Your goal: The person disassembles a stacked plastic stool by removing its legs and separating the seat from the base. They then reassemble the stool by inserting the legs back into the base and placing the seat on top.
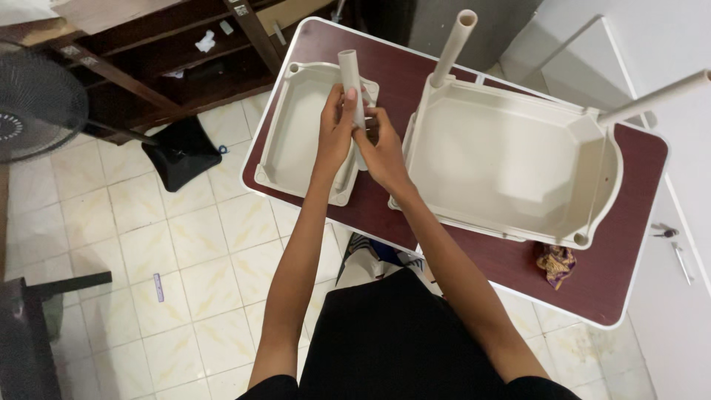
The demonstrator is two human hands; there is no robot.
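1. Both hands close around one cream plastic tube [349, 70]. The left hand [335, 130] wraps the middle of it, thumb and fingers curled, and the right hand [379, 144] pinches its lower end. The tube stands nearly upright, its open top rising above the left hand's knuckles.

2. The tube's foot sits over the near right corner of the small tray [296, 133], which lies directly under the hands on the dark red table [392, 70]. Whether the foot is seated in a corner socket I cannot tell; the right hand hides that spot. If it is only part way in, the tube could tip as soon as the grip loosens.

3. The small tray lies loose on the table. A hard push or twist on the tube could slide it toward the table edge left of the left hand, and it could drop to the tiled floor [185, 244].

4. Just right of the right hand lies the big tray [511, 155], with two more tubes standing up from its far corners: one [453, 46] beyond the right hand, another [652, 96] well off to the right. A swing of the right elbow could knock them.

5. Fingers of the right hand sit close to the tube's foot and could get pinched.
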